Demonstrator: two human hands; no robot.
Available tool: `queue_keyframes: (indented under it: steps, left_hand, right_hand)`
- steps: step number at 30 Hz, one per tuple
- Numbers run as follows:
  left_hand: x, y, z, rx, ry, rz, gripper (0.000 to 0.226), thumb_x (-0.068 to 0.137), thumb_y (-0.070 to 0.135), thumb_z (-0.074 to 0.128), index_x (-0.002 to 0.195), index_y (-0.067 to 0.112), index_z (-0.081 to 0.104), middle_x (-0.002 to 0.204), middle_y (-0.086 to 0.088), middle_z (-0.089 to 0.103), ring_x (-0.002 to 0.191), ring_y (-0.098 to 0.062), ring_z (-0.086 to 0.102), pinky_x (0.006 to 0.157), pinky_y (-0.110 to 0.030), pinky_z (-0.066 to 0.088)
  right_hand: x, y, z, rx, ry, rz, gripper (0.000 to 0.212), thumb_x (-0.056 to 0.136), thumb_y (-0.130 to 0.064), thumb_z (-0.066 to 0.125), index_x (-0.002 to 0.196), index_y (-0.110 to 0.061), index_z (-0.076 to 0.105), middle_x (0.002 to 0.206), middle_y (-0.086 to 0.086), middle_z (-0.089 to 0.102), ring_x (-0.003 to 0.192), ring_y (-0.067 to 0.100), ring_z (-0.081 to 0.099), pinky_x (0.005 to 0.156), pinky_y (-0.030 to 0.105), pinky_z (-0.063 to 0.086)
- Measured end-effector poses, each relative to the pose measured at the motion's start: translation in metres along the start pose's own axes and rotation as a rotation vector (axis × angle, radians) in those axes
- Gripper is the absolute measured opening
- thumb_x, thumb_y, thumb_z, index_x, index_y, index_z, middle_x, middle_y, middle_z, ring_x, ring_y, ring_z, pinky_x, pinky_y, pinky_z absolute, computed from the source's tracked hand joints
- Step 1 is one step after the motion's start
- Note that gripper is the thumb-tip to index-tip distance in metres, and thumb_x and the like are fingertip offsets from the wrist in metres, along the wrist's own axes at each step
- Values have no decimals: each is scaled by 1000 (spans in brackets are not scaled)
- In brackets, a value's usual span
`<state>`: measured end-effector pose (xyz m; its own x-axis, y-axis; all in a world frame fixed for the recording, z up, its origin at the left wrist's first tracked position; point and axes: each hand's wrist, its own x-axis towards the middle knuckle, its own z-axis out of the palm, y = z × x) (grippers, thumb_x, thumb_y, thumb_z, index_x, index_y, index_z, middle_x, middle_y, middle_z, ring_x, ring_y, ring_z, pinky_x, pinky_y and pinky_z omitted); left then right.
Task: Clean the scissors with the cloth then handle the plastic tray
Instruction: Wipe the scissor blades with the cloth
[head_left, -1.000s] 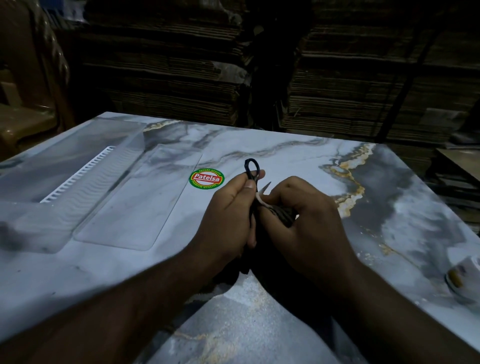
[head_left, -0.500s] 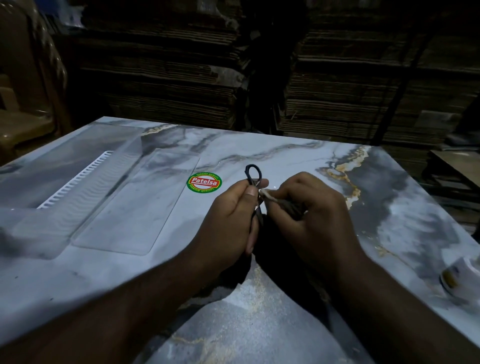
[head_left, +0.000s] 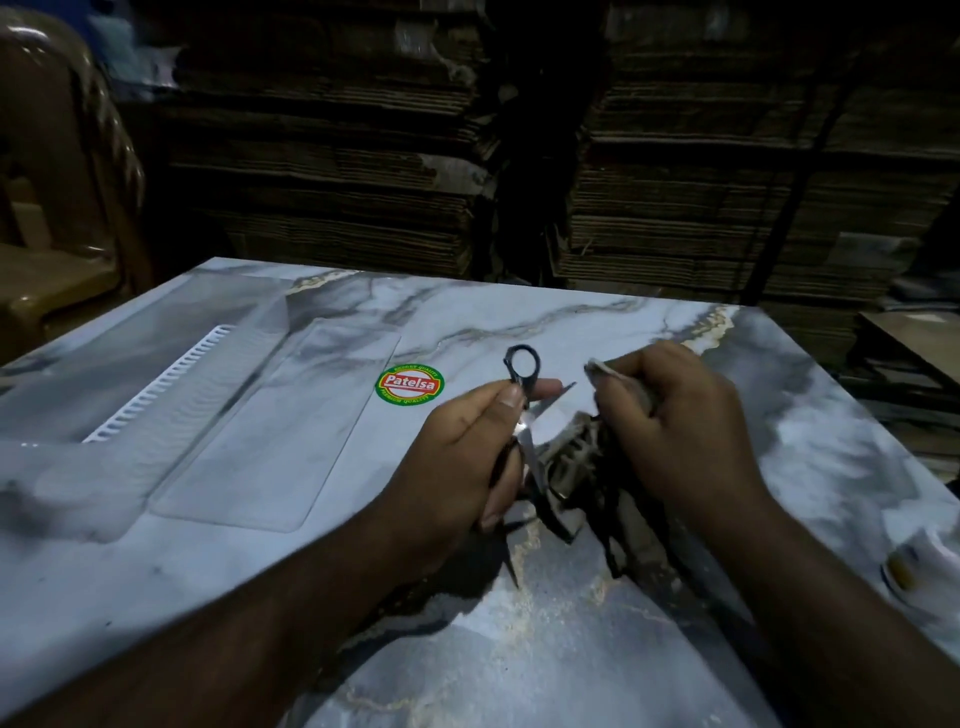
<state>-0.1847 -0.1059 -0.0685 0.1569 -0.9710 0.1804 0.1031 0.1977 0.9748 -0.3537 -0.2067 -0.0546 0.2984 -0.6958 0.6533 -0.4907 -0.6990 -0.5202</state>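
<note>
Small scissors (head_left: 522, 370) with black ring handles are gripped in my left hand (head_left: 457, 457) over the middle of the marble-patterned table; one ring sticks up above my thumb and the thin blades show just right of my fingers. A dirty grey cloth (head_left: 571, 457) is bunched in my right hand (head_left: 675, 426), a little to the right of the blades and apart from them. The clear plastic tray (head_left: 171, 395), with a white toothed strip inside, lies flat on the left part of the table, well away from both hands.
A round red-and-green sticker (head_left: 409, 383) is on the table (head_left: 519, 649) between tray and scissors. A roll of tape (head_left: 914, 561) sits at the right edge. Stacked cardboard sheets (head_left: 727, 182) stand behind the table, and a brown plastic chair (head_left: 57, 208) at far left.
My right hand has pulled the cloth off the blades to the right, so the hands are now apart and the blades are exposed. The left hand still holds the scissors.
</note>
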Motion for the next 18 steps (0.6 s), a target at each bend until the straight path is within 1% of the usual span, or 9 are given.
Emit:
queue_keyframes:
  steps: [2, 5, 7, 9, 11, 12, 15, 16, 18]
  left_hand:
    - [2, 2, 0, -228, -146, -147, 43, 110, 28, 37, 117, 3, 72, 31, -1, 29, 24, -11, 15, 34, -16, 17]
    - [6, 5, -5, -625, -468, -410, 42, 106, 36, 43, 111, 0, 64, 32, -2, 29, 26, -17, 0, 32, -19, 6]
    - [8, 7, -17, -815, -633, -497, 41, 108, 33, 37, 115, 3, 63, 37, -2, 27, 25, -12, 3, 30, -19, 11]
    - [10, 8, -28, -891, -692, -519, 38, 108, 29, 36, 119, 1, 61, 39, -4, 40, 23, -9, 12, 30, -19, 16]
    - [12, 6, -29, -877, -654, -519, 41, 108, 33, 35, 116, 0, 58, 45, -6, 57, 21, -9, 30, 32, -17, 19]
    - [14, 5, -27, -839, -599, -515, 49, 107, 41, 34, 112, -1, 61, 47, -7, 58, 22, -9, 38, 32, -15, 20]
    - [13, 5, -14, -460, -175, -368, 83, 94, 70, 35, 97, -3, 75, 47, -12, 54, 23, -9, 35, 33, -16, 13]
    - [13, 5, -10, -332, -49, -304, 87, 89, 75, 36, 96, -1, 76, 51, -15, 57, 26, -11, 36, 34, -17, 15]
    - [13, 2, -4, -210, 84, -153, 66, 90, 65, 48, 97, 5, 75, 66, -17, 67, 37, -14, 50, 37, -18, 31]
  right_hand:
    - [-2, 4, -6, 146, -32, 77, 11, 101, -25, 66, 93, -19, 70, 92, -8, 68, 91, 9, 64, 80, 37, 51]
    - [-7, -16, -4, 669, -198, 235, 13, 103, -15, 59, 110, -5, 66, 124, -3, 76, 114, 17, 71, 97, 37, 57]
    - [-9, -28, -2, 994, -285, 313, 15, 98, -15, 56, 105, -3, 59, 125, 5, 77, 104, 22, 75, 87, 38, 61]
    - [-9, -30, 1, 998, -317, 283, 10, 94, -19, 60, 101, -12, 64, 107, 4, 80, 88, 20, 73, 77, 33, 61]
    - [-10, -23, 4, 808, -296, 216, 4, 89, -25, 68, 93, -26, 69, 92, -3, 75, 84, 14, 70, 75, 29, 56]
    - [-11, -21, 5, 743, -268, 211, 3, 89, -26, 71, 90, -28, 70, 90, -4, 75, 84, 12, 70, 75, 28, 55]
    - [-8, -15, 5, 652, -119, 283, 6, 94, -19, 75, 91, -23, 72, 89, -4, 77, 83, 11, 72, 74, 27, 56]
    - [-7, -13, 5, 634, -67, 329, 4, 94, -19, 76, 93, -22, 73, 89, -5, 78, 83, 11, 74, 74, 27, 56]
    - [-6, -11, 5, 633, -27, 426, 3, 94, -22, 76, 95, -20, 74, 92, -3, 80, 87, 14, 76, 77, 34, 59]
